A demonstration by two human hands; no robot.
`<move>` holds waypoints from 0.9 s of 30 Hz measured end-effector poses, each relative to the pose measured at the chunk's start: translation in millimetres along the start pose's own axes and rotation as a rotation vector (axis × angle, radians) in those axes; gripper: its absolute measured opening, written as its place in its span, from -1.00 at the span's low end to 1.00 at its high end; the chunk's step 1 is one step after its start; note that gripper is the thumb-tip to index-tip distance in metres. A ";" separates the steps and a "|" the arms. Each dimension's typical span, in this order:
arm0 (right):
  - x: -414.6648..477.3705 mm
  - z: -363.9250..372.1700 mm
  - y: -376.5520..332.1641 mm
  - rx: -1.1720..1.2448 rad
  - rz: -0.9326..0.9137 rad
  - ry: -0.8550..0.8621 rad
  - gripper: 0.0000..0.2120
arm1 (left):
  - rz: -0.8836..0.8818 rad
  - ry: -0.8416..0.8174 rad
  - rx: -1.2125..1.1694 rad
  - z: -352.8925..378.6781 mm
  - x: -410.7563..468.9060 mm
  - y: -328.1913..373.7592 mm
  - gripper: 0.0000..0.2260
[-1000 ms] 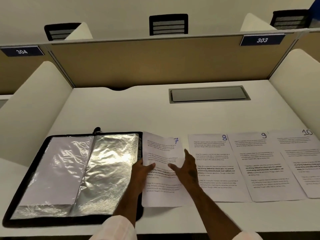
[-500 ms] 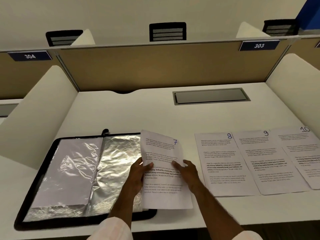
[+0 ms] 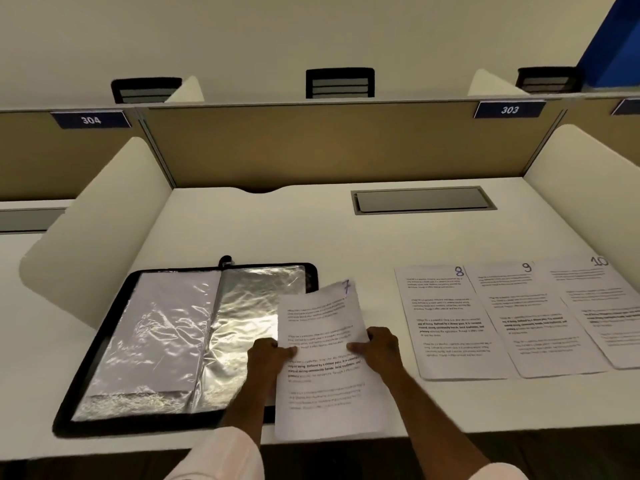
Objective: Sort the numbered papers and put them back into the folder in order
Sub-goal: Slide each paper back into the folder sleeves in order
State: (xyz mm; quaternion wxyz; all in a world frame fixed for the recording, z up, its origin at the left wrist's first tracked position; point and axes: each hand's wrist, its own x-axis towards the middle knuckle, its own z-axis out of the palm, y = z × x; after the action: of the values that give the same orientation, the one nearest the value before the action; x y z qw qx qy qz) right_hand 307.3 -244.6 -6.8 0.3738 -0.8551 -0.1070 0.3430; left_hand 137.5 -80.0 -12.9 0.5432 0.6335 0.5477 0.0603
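The sheet numbered 7 [image 3: 320, 323] is held by both hands at mid-height, raised off the desk [image 3: 277, 230] near its front edge, with the top leaning slightly to the right and the printed side facing up. The left hand [image 3: 266, 358] is closed on the sheet's left edge, thumb on top, and the right hand [image 3: 382, 346] is closed on its right edge in the same way. The sheet's left part is seen over the right-hand side of the open black folder [image 3: 138, 424], which lies flat on the left of the desk. A crinkled clear plastic sleeve [image 3: 249, 317] is shown on the folder's right side, and a sleeve with white paper inside [image 3: 162, 334] on its left. To the right, well apart from the held sheet, sheet 8 [image 3: 446, 323], sheet 9 [image 3: 533, 320] and sheet 10 [image 3: 602, 306] are laid in a row, each overlapped at its edge by the next. A grey cable hatch [image 3: 422, 199] is set into the desk further back, before a tan partition [image 3: 329, 143] bearing the labels 303 [image 3: 509, 109] and 304 [image 3: 90, 119]
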 end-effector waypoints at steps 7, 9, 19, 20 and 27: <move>-50.5 -3.9 6.1 -0.015 -0.207 0.138 -0.75 | 0.177 0.153 0.340 11.9 -39.0 -2.9 -0.75; -64.9 -2.4 4.5 0.038 -0.286 0.120 -0.66 | 0.214 0.185 0.324 14.6 -55.1 -2.3 -0.76; -120.8 45.0 -8.7 -0.296 -0.545 0.057 -0.67 | 0.312 0.291 0.303 9.2 -113.7 6.1 -0.77; -125.7 49.0 -9.6 -0.317 -0.566 0.050 -0.64 | 0.310 0.294 0.298 6.6 -114.6 6.8 -0.77; -145.8 72.3 -24.9 -0.318 -0.594 0.007 -0.59 | 0.291 0.216 0.327 -23.0 -105.4 -1.6 -0.75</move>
State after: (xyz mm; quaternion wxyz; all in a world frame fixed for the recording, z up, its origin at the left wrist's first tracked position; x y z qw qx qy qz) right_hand 152.8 -250.4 49.7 0.3195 -0.8353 -0.4026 0.1952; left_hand 79.7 -146.0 49.8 0.3573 0.7751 0.5081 0.1159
